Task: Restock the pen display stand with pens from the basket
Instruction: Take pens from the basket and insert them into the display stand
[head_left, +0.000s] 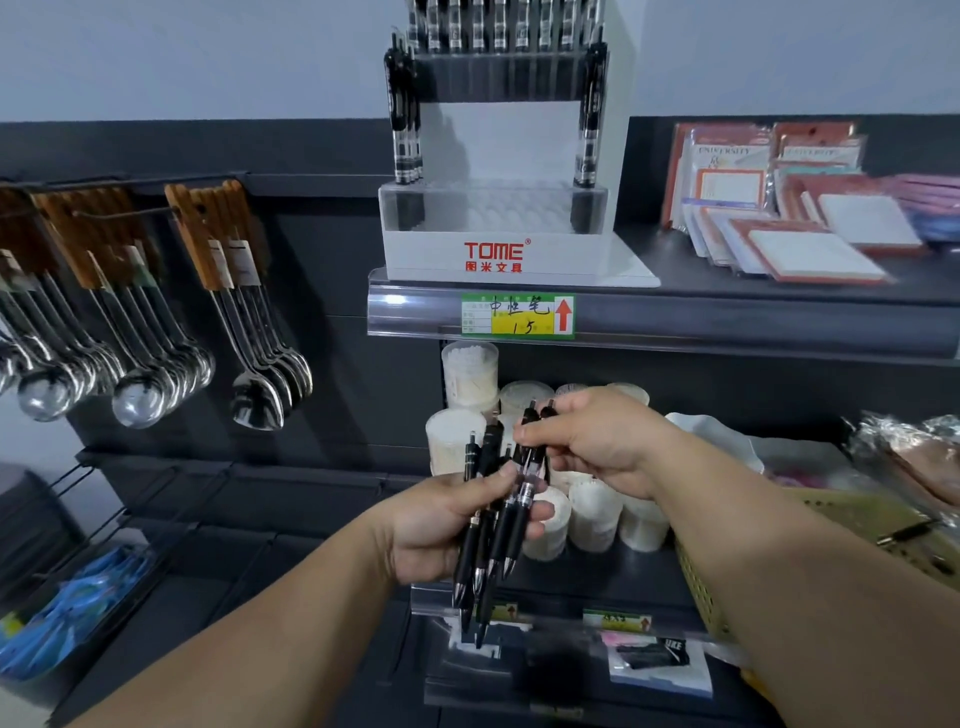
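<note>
Left hand (436, 525): fingers (537, 512) and thumb wrapped around a bundle of black pens (498, 530), tips pointing down, held in front of the lower shelf. Right hand (597, 441): fingers (540, 428) pinch the upper ends of pens in that bundle. The TOME pen display stand (493, 254) sits on the upper shelf (779, 291), with racked pens (405, 114) at both ends of its lower tier. Yellow-green basket (696, 582) at right, under the right forearm.

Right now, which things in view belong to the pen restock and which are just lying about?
Job: pen display stand, lower tier mostly bare; black pens, gripped by left hand and pinched by right hand; yellow basket at right.
Lying about: hanging spoons, white tubs, notepads.
</note>
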